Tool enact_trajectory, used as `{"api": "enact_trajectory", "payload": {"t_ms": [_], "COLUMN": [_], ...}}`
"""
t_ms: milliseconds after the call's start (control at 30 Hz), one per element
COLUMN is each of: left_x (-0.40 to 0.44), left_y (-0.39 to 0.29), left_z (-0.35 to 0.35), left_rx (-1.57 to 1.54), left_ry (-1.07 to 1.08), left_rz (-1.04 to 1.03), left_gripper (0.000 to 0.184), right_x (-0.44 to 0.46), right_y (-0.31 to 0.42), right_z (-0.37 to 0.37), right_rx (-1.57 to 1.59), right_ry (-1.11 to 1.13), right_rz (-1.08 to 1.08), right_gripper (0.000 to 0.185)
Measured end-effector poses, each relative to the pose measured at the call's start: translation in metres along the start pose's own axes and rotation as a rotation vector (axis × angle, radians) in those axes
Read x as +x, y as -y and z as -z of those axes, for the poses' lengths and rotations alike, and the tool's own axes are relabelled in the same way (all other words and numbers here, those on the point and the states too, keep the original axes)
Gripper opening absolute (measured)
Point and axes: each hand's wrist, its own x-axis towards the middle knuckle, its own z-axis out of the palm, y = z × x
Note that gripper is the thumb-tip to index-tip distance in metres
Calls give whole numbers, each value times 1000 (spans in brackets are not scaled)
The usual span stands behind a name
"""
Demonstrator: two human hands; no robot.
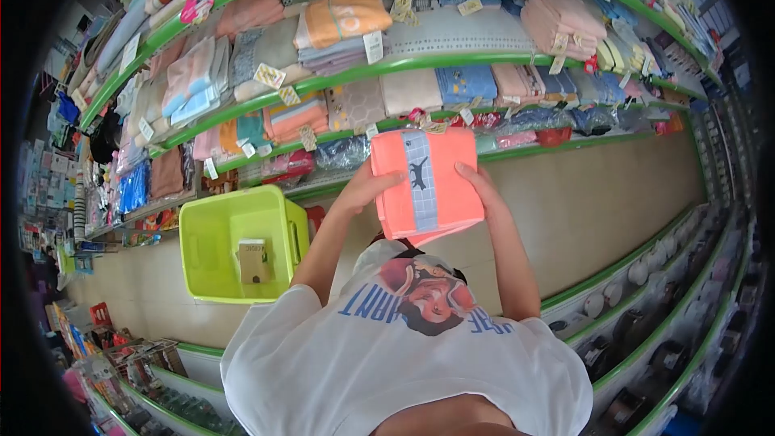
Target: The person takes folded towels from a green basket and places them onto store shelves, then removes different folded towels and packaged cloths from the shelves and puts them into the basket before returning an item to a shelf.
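Single head view — wide fisheye, close above wearer's white printed T-shirt (323, 371), facing forward-down toward green-edged white shelves (464, 32).

We make out blue letters (395, 307), apparently "ANT", on the white shirt (387, 379); tags (373, 47) along the shelf's (468, 60) front edge are too small to read.

Bright soft light, fisheye-curved edges, black corners

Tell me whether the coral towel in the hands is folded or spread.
Folded: the coral towel makes a compact, layered block between the left hand and right hand.
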Motion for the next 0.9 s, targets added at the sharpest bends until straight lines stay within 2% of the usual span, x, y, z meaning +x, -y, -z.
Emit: {"api": "enact_trajectory", "payload": {"t_ms": [100,233,367,467,500,600,633,733,833,900], "left_x": [47,126,181,206,216,235,237,238,236,251], "left_y": [-31,-77,-143,-172,-179,-184,-184,-193,-203,-198], "left_z": [-2,5,4,-5,-8,-19,-23,-31,-45,-47], "left_rx": [-130,-172,-101,-50,-29,14,25,94,112,99], "left_ry": [-65,-35,211,430,502,598,608,519,316,258], "left_rz": [-13,-54,86,91,88,103,112,191,193,274], "left_gripper": [73,66,71,74,75,76,75,75,70,66], "right_x": [43,104,152,176,158,216,218,253,261,260], "right_y": [64,142,229,259,274,271,270,261,276,287], "right_z": [13,50,85,78,50,67,67,99,106,104], "right_rx": [-81,20,106,-249,-384,-421,-423,-472,-321,-369], "right_ry": [115,175,483,462,593,892,926,870,1026,1000], "right_rz": [-18,133,56,-109,-45,-154,-209,-88,-123,-109], "right_gripper": [70,76,84,92,104,113,120,117,113,107]}}
